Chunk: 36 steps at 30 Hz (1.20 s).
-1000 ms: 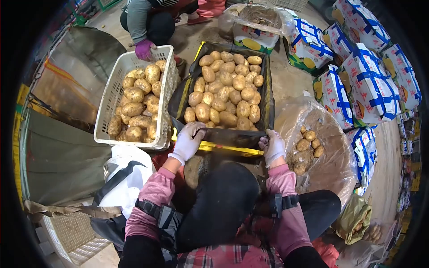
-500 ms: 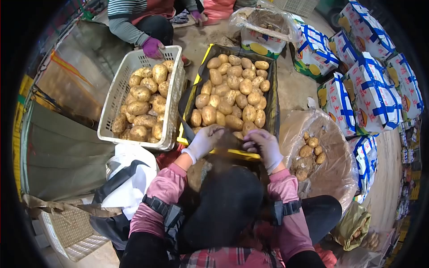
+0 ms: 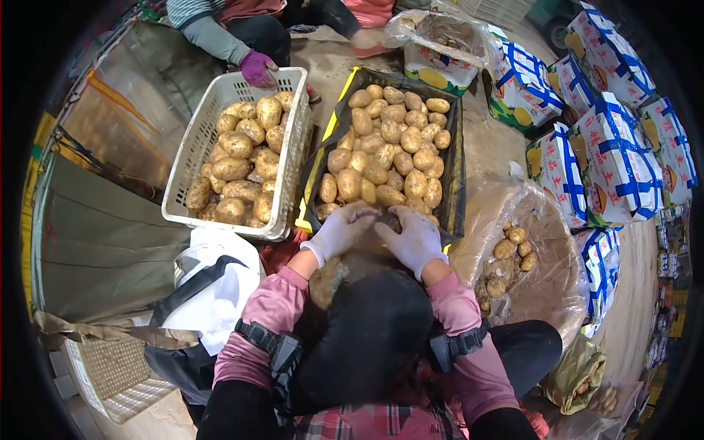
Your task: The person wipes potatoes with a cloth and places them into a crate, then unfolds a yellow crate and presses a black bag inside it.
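My left hand [image 3: 340,232], in a pale glove, is at the near edge of the black-lined crate [image 3: 454,154] full of potatoes [image 3: 393,134]. Its fingers curl inward, and what they hold, if anything, cannot be made out. Close beside it, my right hand [image 3: 412,238], gloved too, bends over the same edge with its thumb toward the left hand. Something dark and blurred lies between the two hands. Left of that crate stands a white plastic crate [image 3: 176,176] of larger potatoes [image 3: 232,169].
A co-worker's purple-gloved hand [image 3: 257,68] is at the white crate's far rim. On the right, a plastic-lined container [image 3: 555,286] holds several potatoes, with strapped printed boxes [image 3: 614,158] beyond. An overturned-looking pale basket [image 3: 121,378] lies at lower left.
My hands have come closer together, the right one moving left. The co-worker's gloved hand has shifted slightly, and the view has moved a little.
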Each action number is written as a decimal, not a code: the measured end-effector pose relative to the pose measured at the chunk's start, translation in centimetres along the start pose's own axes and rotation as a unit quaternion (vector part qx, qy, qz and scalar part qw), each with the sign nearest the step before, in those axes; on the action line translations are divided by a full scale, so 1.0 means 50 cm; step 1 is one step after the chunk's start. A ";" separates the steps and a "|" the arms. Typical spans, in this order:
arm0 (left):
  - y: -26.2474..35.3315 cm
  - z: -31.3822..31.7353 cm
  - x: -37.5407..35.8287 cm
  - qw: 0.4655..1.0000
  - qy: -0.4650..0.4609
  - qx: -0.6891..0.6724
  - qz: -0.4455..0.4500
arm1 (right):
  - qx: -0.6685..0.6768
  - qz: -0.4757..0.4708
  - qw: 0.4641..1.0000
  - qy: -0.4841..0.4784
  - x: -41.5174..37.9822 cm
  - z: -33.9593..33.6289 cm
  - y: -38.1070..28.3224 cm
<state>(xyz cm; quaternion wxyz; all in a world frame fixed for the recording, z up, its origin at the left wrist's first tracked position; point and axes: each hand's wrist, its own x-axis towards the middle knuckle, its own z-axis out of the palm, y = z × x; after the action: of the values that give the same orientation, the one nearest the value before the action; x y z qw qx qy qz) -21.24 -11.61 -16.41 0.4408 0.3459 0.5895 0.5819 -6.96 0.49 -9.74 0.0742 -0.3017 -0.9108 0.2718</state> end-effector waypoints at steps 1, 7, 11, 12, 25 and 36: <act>0.003 -0.004 -0.002 0.999 -0.017 0.033 -0.003 | 0.016 0.003 1.000 -0.026 0.001 -0.004 -0.011; 0.036 -0.003 -0.019 0.962 -0.052 0.266 0.039 | 0.025 0.043 0.992 -0.114 0.008 -0.007 -0.017; 0.051 0.006 -0.029 0.955 -0.045 0.291 0.029 | -0.089 -0.016 0.991 -0.098 0.001 -0.004 -0.021; 0.076 0.010 -0.032 0.952 -0.047 0.302 0.010 | -0.126 -0.036 0.986 -0.098 0.003 -0.001 -0.021; -0.061 0.065 0.057 0.887 -0.062 0.411 0.203 | -0.136 -0.120 0.958 -0.223 0.031 -0.050 -0.041; -0.117 0.039 0.069 0.850 -0.114 0.514 -0.008 | 0.017 0.010 0.971 -0.237 0.057 -0.008 0.007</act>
<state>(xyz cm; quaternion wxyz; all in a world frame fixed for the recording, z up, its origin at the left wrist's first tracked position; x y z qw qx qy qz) -20.12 -8.16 -22.49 0.2684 0.5820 0.7531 0.1486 -8.94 2.58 -9.66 -0.1413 -0.2362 -0.8946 0.3520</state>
